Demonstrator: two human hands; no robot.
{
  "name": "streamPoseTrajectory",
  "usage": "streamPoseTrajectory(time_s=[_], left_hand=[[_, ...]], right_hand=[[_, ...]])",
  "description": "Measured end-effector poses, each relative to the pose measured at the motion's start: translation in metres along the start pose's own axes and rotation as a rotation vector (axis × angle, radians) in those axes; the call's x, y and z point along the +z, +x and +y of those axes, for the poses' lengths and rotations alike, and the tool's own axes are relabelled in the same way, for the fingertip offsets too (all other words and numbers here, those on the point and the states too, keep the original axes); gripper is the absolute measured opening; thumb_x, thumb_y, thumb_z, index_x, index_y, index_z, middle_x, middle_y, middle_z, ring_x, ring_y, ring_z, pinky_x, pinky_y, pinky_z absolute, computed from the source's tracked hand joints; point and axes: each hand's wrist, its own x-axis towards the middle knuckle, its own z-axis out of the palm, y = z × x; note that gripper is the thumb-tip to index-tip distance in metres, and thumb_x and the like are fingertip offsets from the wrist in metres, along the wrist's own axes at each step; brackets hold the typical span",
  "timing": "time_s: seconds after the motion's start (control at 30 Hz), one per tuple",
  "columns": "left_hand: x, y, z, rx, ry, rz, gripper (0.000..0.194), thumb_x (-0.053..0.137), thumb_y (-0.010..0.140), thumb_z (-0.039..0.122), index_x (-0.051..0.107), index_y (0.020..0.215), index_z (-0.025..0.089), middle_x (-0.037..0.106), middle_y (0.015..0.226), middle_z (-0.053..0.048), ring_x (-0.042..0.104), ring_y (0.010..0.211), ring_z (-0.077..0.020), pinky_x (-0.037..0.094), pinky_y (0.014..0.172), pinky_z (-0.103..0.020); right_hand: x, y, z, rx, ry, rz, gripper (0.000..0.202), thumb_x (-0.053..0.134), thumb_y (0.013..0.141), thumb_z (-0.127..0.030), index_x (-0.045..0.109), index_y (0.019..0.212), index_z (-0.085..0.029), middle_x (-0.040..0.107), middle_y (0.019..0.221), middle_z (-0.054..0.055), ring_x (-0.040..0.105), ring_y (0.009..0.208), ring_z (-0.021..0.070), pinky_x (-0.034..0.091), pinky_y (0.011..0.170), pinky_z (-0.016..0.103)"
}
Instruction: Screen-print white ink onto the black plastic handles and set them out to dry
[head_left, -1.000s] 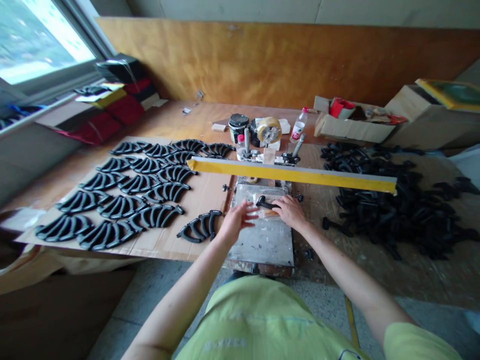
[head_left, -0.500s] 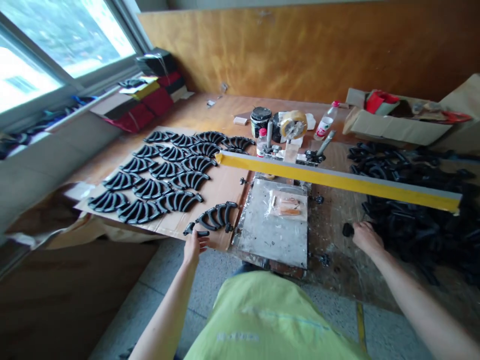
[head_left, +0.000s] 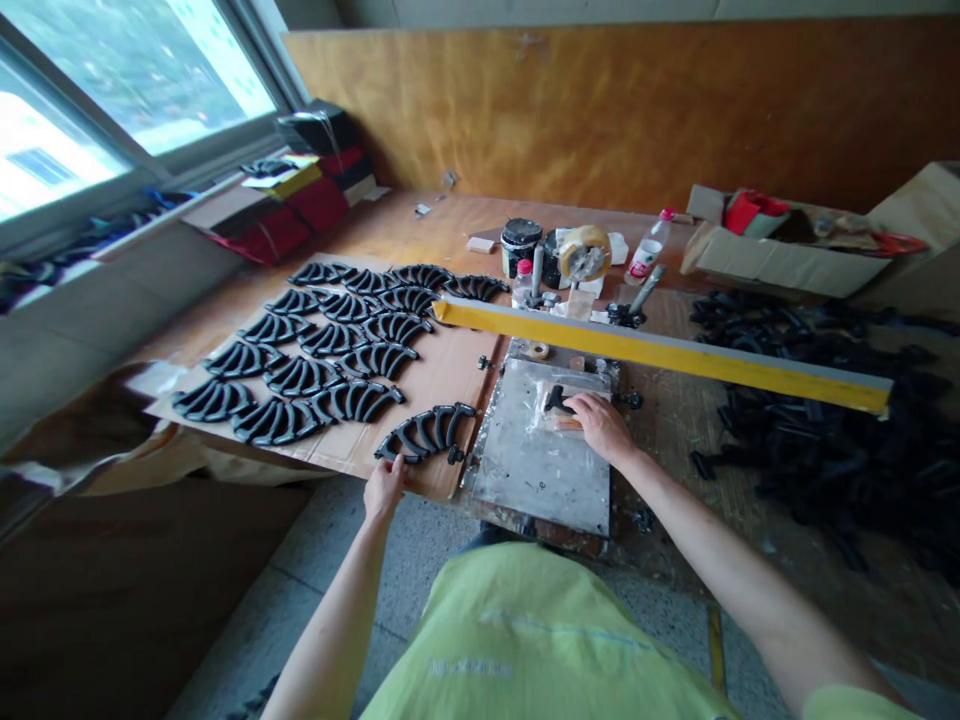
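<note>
My left hand (head_left: 385, 487) is closed on the near end of a black curved handle-like piece (head_left: 394, 458). It is the leftmost in a short row of such pieces (head_left: 431, 432), at the near right part of the cardboard sheet (head_left: 442, 375). My right hand (head_left: 602, 425) pinches another black handle-like piece (head_left: 556, 398) above the clear-taped patch (head_left: 568, 423) on the grey metal plate (head_left: 536, 490). My fingers partly cover this piece. Several fanned rows of the same black pieces (head_left: 337, 340) lie farther left on the cardboard.
A yellow-edged bar (head_left: 660, 352) crosses above the plate, with a tape roll (head_left: 585, 253) behind it. Loose black pieces (head_left: 832, 430) are heaped at right. Black-lidded tubs (head_left: 521, 245), a bottle (head_left: 649, 250) and an open carton (head_left: 787, 255) stand at the back.
My right hand has moved left from beside the heap to above the plate, carrying a black piece. My left hand has brought its piece against the short row.
</note>
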Motion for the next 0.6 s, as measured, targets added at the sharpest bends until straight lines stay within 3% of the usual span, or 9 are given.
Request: streamPoseTrajectory(time_s=[0.13, 0.23, 0.3, 0.37, 0.47, 0.6], left_hand=[[0.007, -0.018, 0.001, 0.07, 0.061, 0.2, 0.039, 0.05, 0.085, 0.051, 0.059, 0.107, 0.021, 0.064, 0.112, -0.014, 0.058, 0.111, -0.0312, 0.044, 0.092, -0.043], [0.017, -0.028, 0.003, 0.317, 0.141, 0.295, 0.038, 0.046, 0.09, 0.046, 0.06, 0.116, 0.023, 0.058, 0.127, -0.011, 0.051, 0.121, -0.0269, 0.039, 0.101, -0.039], [0.023, -0.031, 0.005, 0.474, 0.211, 0.304, 0.038, 0.043, 0.092, 0.043, 0.062, 0.118, 0.023, 0.055, 0.131, -0.011, 0.049, 0.121, -0.0261, 0.036, 0.105, -0.037], [0.028, -0.03, 0.007, 0.542, 0.26, 0.265, 0.039, 0.042, 0.093, 0.041, 0.063, 0.121, 0.023, 0.054, 0.134, -0.01, 0.048, 0.121, -0.0263, 0.035, 0.106, -0.037], [0.029, -0.026, 0.014, 0.592, 0.306, 0.179, 0.044, 0.041, 0.094, 0.041, 0.059, 0.129, 0.023, 0.055, 0.135, -0.011, 0.047, 0.119, -0.0276, 0.036, 0.104, -0.038], [0.023, -0.02, 0.026, 0.6, 0.351, 0.067, 0.048, 0.041, 0.093, 0.045, 0.057, 0.134, 0.025, 0.058, 0.129, -0.012, 0.05, 0.109, -0.0277, 0.036, 0.099, -0.041]], right_hand=[[0.001, -0.001, 0.001, 0.003, -0.013, -0.049, 0.035, 0.044, 0.088, -0.008, 0.069, 0.11, -0.019, 0.067, 0.101, 0.01, 0.053, 0.1, 0.0247, 0.045, 0.088, 0.039], [-0.009, 0.01, -0.014, -0.011, -0.068, -0.075, 0.031, 0.048, 0.088, -0.011, 0.072, 0.104, -0.021, 0.067, 0.104, 0.01, 0.052, 0.102, 0.0266, 0.043, 0.087, 0.041], [-0.005, 0.025, -0.04, -0.036, -0.07, -0.085, 0.029, 0.048, 0.09, -0.014, 0.071, 0.106, -0.022, 0.067, 0.105, 0.01, 0.052, 0.103, 0.027, 0.043, 0.089, 0.041], [0.014, 0.046, -0.076, -0.057, 0.009, -0.125, 0.029, 0.047, 0.092, -0.017, 0.069, 0.111, -0.021, 0.067, 0.104, 0.009, 0.055, 0.102, 0.0244, 0.043, 0.091, 0.037], [0.066, 0.079, -0.128, -0.036, 0.128, -0.286, 0.029, 0.047, 0.095, -0.022, 0.066, 0.116, -0.021, 0.068, 0.105, 0.008, 0.059, 0.1, 0.02, 0.044, 0.091, 0.031], [0.131, 0.112, -0.166, 0.111, 0.071, -0.523, 0.031, 0.047, 0.096, -0.034, 0.064, 0.12, -0.022, 0.068, 0.106, 0.011, 0.064, 0.097, 0.0209, 0.047, 0.085, 0.03]])
